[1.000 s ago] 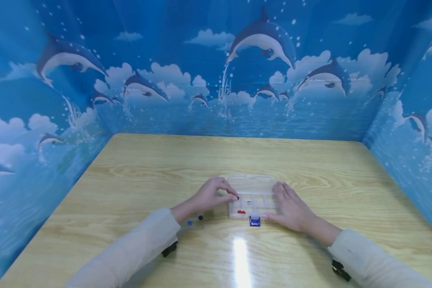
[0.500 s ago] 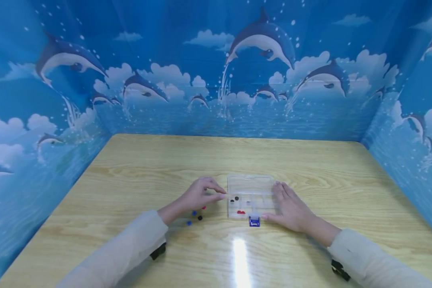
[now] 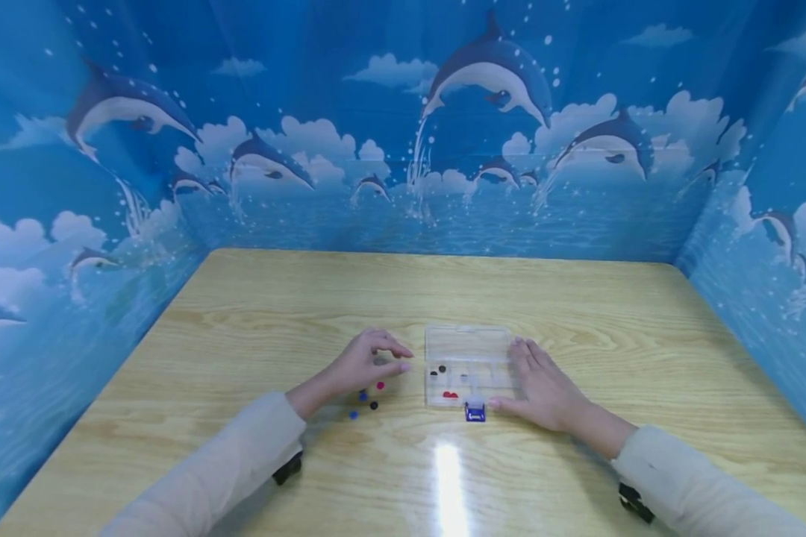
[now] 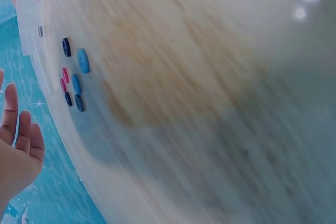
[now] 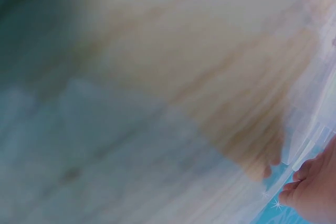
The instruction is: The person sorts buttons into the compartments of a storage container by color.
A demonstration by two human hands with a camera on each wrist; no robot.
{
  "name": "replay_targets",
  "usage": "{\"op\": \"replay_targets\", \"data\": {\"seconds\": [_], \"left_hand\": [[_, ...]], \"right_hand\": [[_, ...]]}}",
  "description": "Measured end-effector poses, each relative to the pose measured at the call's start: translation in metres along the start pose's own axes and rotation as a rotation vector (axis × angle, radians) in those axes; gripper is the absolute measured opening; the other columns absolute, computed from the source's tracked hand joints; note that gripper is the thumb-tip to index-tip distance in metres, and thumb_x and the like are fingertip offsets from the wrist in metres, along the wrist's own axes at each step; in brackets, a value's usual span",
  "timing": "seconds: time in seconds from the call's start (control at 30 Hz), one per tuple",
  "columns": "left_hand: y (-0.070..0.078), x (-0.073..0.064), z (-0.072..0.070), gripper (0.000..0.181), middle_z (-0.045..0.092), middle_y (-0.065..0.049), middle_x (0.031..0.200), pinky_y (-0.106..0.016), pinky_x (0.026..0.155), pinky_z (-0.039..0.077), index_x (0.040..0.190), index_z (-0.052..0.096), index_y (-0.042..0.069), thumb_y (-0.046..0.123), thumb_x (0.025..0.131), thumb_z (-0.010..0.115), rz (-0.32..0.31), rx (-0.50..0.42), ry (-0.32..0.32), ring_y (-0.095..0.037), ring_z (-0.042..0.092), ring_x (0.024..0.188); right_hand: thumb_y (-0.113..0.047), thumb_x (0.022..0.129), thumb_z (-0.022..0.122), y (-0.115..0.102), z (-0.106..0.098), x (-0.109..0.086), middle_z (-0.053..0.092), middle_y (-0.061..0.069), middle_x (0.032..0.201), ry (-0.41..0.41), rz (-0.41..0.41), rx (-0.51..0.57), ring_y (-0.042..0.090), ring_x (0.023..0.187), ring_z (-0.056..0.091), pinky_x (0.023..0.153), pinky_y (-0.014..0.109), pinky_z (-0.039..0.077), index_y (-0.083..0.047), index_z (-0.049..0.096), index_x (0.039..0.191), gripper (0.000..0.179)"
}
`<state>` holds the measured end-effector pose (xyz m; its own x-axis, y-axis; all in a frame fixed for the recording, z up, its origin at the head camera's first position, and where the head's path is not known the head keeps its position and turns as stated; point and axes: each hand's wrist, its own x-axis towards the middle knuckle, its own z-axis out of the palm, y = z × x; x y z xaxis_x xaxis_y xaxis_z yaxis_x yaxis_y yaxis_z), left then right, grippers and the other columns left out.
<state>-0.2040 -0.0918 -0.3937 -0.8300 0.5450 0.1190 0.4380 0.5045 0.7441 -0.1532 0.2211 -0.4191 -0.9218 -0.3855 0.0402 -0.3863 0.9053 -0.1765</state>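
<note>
1. Landmark: clear plastic case on a wood-grain table, compartments on the near side, see-through lid folded back on the far side.
2. At the case's near edge, around the middle: blue clasp, hanging outward over the tabletop.
3. Inside the case, far-left part: two black discs, close together. Near-left part: red pieces, side by side. Towards the middle: another small item — too faint to identify.
4. Just left of the case, apart from it: left hand, thumb and forefinger held apart with a gap between, other fingers loosely spread. Contact with the table — cannot tell.
5. Left of the case and nearer the person, beside and below the left hand: loose cluster on the tabletop. In the left wrist view, two blue discs, two pink discs and a few dark discs.
6. Against the case's right side: right hand, fingers straight along the edge, thumb stretched out towards the near-right corner.
7. Beyond the case, past the table's far edge: blue backdrop with leaping dolphins and clouds.
</note>
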Motion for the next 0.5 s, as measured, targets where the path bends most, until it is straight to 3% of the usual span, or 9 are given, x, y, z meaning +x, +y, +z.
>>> {"op": "replay_targets", "data": {"seconds": [0.17,0.5], "left_hand": [[-0.005,-0.002,-0.002,0.022,0.066,-0.002,0.09,-0.034,0.077,0.045,0.1,0.07,0.011,0.022,0.081,0.07,0.019,0.027,0.015,-0.021,0.056,0.091],[-0.012,-0.007,-0.007,0.023,0.068,-0.003,0.092,-0.035,0.082,0.046,0.099,0.07,0.01,0.023,0.081,0.07,0.029,0.059,0.003,-0.018,0.057,0.091]], "right_hand": [[-0.061,0.084,0.051,0.0,0.0,0.0,0.022,0.033,0.146,-0.004,0.005,0.005,0.046,0.136,0.02,0.111,0.052,0.021,0.015,0.022,0.139,0.098],[-0.061,0.084,0.051,0.0,0.0,0.0,0.021,0.033,0.146,-0.01,0.011,0.012,0.046,0.136,0.02,0.111,0.052,0.02,0.014,0.022,0.139,0.098]]}}
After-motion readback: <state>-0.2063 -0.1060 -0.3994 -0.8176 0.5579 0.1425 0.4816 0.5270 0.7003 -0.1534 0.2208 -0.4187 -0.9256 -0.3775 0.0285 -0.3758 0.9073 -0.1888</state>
